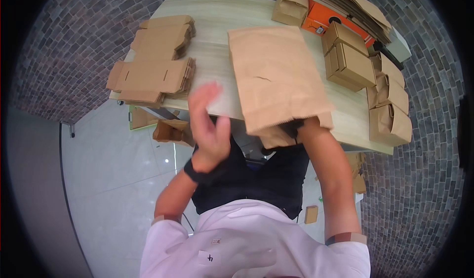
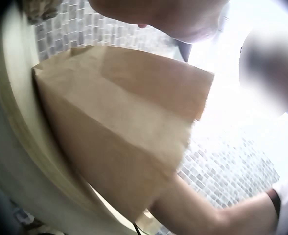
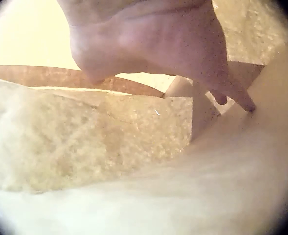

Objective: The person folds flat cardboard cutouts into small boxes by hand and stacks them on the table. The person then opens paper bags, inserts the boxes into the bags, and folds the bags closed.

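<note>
A large brown paper bag (image 1: 276, 65) lies on its side on the table, its jagged-edged mouth toward the person. My right hand (image 3: 153, 44) is inside the bag up to the wrist, hidden in the head view. In the right wrist view its fingers reach out straight, fingertips (image 3: 249, 107) right at the inner paper. Left of the bag, my left hand (image 1: 210, 125) is held in the air at the table's front edge, slightly blurred, with its fingers extended and nothing in them. The left wrist view shows the bag (image 2: 119, 112) beside this hand (image 2: 168, 14).
Flattened cardboard boxes (image 1: 158, 65) are stacked on the table's left. At the right stand closed cardboard boxes (image 1: 350, 65), folded paper bags (image 1: 390, 115) and an orange box (image 1: 321, 16) under flat cardboard. An open carton (image 1: 173, 132) and a small box (image 1: 311, 213) are on the floor.
</note>
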{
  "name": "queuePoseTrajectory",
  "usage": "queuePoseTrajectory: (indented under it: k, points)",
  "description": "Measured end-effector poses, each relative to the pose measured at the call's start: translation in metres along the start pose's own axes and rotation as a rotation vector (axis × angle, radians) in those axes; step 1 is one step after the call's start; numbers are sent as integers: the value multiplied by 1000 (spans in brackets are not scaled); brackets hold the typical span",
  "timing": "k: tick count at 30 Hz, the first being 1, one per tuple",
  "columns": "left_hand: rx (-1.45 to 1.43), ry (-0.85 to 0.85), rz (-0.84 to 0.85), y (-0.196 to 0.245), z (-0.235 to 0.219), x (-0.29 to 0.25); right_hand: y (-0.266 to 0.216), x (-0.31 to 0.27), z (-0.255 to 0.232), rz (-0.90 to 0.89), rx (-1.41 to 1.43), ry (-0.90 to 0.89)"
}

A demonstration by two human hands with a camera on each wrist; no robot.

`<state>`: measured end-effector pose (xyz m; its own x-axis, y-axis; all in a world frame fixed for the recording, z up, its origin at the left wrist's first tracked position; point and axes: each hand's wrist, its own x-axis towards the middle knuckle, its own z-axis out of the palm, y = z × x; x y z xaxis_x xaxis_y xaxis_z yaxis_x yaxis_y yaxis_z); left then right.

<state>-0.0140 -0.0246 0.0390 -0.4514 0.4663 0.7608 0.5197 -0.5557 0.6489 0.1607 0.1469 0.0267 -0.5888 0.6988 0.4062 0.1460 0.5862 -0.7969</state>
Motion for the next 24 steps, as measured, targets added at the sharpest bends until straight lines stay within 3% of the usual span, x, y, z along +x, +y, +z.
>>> queuePoseTrajectory:
  k: [4, 8, 10, 11, 12, 14, 15, 17, 18, 20, 24]
  points:
    - [65, -499, 340, 55, -15, -28, 4, 31, 27, -25, -33, 8]
    - [147, -618, 203, 58, 27, -33, 4, 37, 33, -66, -84, -11]
    - [202, -612, 6, 42, 35, -40, 3, 37, 31, -84, -117, -18]
    - [110, -677, -315, 43, 33, -39, 5, 35, 25, -92, -135, -17]
    - [105, -680, -313, 34, 33, -47, 6, 35, 23, -99, -152, -17]
    - [583, -757, -50, 0, 34, -78, 7, 34, 20, -112, -183, -19]
    - [579, -758, -46, -14, 35, -84, 4, 27, 20, -120, -201, -18]
    - [577, -551, 99, -34, 38, -81, 6, 20, 13, -131, -236, -18]
    - [573, -555, 100, -36, 38, -78, 10, 21, 6, -136, -251, -18]
    - [470, -493, -183, -37, 39, -71, 13, 27, 4, -146, -283, -19]
    - [461, -450, -260, -55, 46, -77, 15, 37, 12, -176, -335, -24]
